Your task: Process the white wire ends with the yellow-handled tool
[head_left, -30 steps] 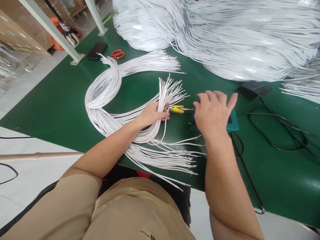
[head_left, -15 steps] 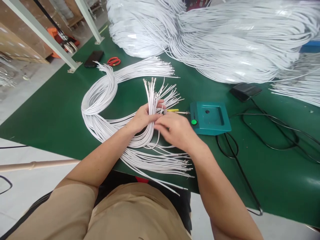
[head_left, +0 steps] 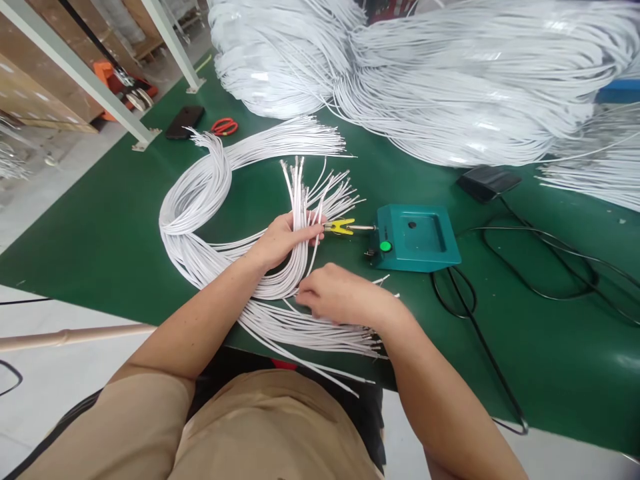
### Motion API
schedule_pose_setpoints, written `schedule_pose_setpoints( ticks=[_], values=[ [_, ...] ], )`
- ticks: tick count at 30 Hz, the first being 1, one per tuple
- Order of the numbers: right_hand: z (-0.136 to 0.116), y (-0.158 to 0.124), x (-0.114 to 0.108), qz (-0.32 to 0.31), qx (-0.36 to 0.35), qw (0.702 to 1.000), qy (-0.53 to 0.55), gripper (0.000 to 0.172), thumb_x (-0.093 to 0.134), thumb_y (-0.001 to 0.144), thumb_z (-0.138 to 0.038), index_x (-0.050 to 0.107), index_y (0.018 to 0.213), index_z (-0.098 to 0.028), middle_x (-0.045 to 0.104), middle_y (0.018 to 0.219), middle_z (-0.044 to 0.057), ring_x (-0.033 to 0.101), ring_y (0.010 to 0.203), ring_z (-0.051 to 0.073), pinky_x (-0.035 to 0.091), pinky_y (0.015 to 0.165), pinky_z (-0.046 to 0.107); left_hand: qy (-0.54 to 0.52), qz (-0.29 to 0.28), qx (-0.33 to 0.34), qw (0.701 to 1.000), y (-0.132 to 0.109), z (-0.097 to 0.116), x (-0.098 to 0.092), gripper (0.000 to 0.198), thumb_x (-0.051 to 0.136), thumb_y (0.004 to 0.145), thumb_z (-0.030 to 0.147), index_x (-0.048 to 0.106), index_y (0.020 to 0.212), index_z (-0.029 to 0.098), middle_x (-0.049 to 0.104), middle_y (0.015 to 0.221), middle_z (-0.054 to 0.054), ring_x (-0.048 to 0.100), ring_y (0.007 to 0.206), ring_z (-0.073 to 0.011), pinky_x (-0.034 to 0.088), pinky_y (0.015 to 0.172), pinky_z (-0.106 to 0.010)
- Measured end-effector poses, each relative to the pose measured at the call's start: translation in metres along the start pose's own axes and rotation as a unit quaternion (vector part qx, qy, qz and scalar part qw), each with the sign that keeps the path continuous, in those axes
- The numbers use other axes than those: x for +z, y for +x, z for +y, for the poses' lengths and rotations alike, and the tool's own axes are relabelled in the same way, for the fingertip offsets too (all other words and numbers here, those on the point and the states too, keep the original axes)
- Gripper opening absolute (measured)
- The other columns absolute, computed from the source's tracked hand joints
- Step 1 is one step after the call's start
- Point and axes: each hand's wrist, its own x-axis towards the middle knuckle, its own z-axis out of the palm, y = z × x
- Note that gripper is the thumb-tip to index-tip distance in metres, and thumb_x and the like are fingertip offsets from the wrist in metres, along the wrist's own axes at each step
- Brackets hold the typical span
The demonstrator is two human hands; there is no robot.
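My left hand is closed around a bundle of white wires, their metal-tipped ends pointing up past the fingers. Lower and to the right, my right hand has its fingers curled together at a white wire, just above the loose wires along the table's near side; its fingertips are slightly blurred. A yellow clip on a metal rod reaches from the teal device almost to my left fingertips.
A looped bundle of white wires lies on the green table. Red-handled scissors and a dark phone-like object sit behind it. A large wire heap fills the back. A black pedal-like box and cables lie right.
My right hand has come down from beside the left hand to the lower wires, uncovering the yellow clip. My left hand keeps its hold on the bundle.
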Motion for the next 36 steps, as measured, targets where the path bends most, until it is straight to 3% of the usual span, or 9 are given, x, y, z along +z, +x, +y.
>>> schedule_pose_setpoints(
  ticks=[2, 5, 8, 10, 17, 25, 31, 34, 36],
  values=[
    [0.011, 0.002, -0.007, 0.007, 0.016, 0.998, 0.06, 0.028, 0.053, 0.089, -0.023, 0.066, 0.064, -0.019, 0.068, 0.061, 0.0, 0.055, 0.048, 0.01, 0.039, 0.051, 0.024, -0.011, -0.003, 0.004, 1.0, 0.0, -0.001, 0.0, 0.038, 0.083, 0.068, 0.033, 0.071, 0.097, 0.013, 0.068, 0.078, -0.002, 0.062, 0.07, -0.0105, 0.049, 0.07, -0.024],
    [0.031, 0.003, -0.018, 0.132, 0.103, 0.963, 0.211, 0.029, 0.048, 0.092, -0.028, 0.066, 0.072, -0.017, 0.066, 0.058, -0.001, 0.051, 0.04, 0.008, 0.041, 0.05, 0.022, -0.021, 0.003, 0.018, 1.0, 0.001, -0.003, 0.0, 0.04, 0.085, 0.066, 0.031, 0.068, 0.097, 0.013, 0.067, 0.077, 0.0, 0.062, 0.066, -0.0088, 0.049, 0.068, -0.024],
    [0.046, 0.0, -0.026, 0.248, 0.11, 0.921, 0.279, 0.027, 0.052, 0.091, -0.034, 0.067, 0.077, -0.016, 0.066, 0.059, -0.001, 0.05, 0.04, 0.007, 0.042, 0.049, 0.022, -0.017, -0.002, 0.027, 0.999, 0.001, -0.004, 0.0, 0.039, 0.085, 0.066, 0.029, 0.065, 0.096, 0.013, 0.067, 0.078, 0.0, 0.065, 0.069, -0.0108, 0.05, 0.068, -0.024],
    [0.049, -0.006, -0.031, 0.279, 0.104, 0.908, 0.294, 0.026, 0.054, 0.09, -0.035, 0.067, 0.077, -0.016, 0.067, 0.061, 0.0, 0.05, 0.042, 0.007, 0.04, 0.048, 0.022, -0.014, -0.007, 0.028, 0.999, 0.001, -0.004, 0.001, 0.037, 0.084, 0.067, 0.029, 0.064, 0.093, 0.012, 0.067, 0.077, -0.001, 0.067, 0.072, -0.0125, 0.05, 0.067, -0.023],
    [0.05, -0.06, -0.039, 0.229, 0.113, 0.956, 0.145, 0.019, 0.056, 0.087, -0.02, 0.074, 0.083, -0.019, 0.073, 0.077, 0.0, 0.059, 0.06, 0.011, 0.044, 0.063, 0.025, -0.016, -0.008, 0.011, 1.0, -0.003, -0.003, 0.003, 0.038, 0.083, 0.068, 0.03, 0.06, 0.092, 0.014, 0.066, 0.079, 0.0, 0.07, 0.074, -0.0146, 0.052, 0.068, -0.024],
    [0.067, -0.096, -0.002, 0.143, 0.176, 0.974, -0.025, 0.028, 0.048, 0.092, -0.018, 0.076, 0.095, -0.021, 0.071, 0.1, 0.006, 0.064, 0.085, 0.02, 0.045, 0.075, 0.031, 0.003, -0.046, 0.026, 0.999, -0.009, -0.006, 0.009, 0.031, 0.078, 0.073, 0.028, 0.057, 0.091, 0.015, 0.069, 0.087, -0.003, 0.066, 0.072, -0.0116, 0.047, 0.063, -0.022],
    [0.06, -0.093, -0.007, 0.202, 0.151, 0.968, -0.008, 0.02, 0.054, 0.089, -0.02, 0.074, 0.085, -0.019, 0.069, 0.095, 0.006, 0.062, 0.078, 0.017, 0.045, 0.072, 0.031, 0.02, -0.096, 0.014, 0.995, -0.02, -0.001, 0.02, 0.031, 0.073, 0.079, 0.033, 0.061, 0.103, 0.018, 0.062, 0.077, 0.001, 0.056, 0.063, -0.0079, 0.042, 0.061, -0.023],
    [0.052, -0.088, -0.025, 0.24, 0.104, 0.965, 0.003, 0.017, 0.058, 0.085, -0.017, 0.073, 0.078, -0.019, 0.071, 0.1, 0.005, 0.063, 0.089, 0.02, 0.046, 0.08, 0.032, 0.057, -0.114, -0.008, 0.992, -0.026, 0.01, 0.027, 0.027, 0.076, 0.074, 0.036, 0.063, 0.084, 0.015, 0.06, 0.074, 0.001, 0.05, 0.061, -0.0064, 0.042, 0.061, -0.023],
    [0.046, -0.082, -0.036, 0.247, 0.07, 0.966, 0.014, 0.016, 0.059, 0.082, -0.016, 0.073, 0.076, -0.02, 0.072, 0.099, 0.004, 0.063, 0.095, 0.021, 0.045, 0.084, 0.032, 0.08, -0.12, -0.008, 0.989, -0.029, 0.019, 0.031, 0.03, 0.081, 0.067, 0.033, 0.057, 0.072, 0.014, 0.067, 0.088, -0.002, 0.058, 0.072, -0.0092, 0.046, 0.07, -0.025]
  ],
)
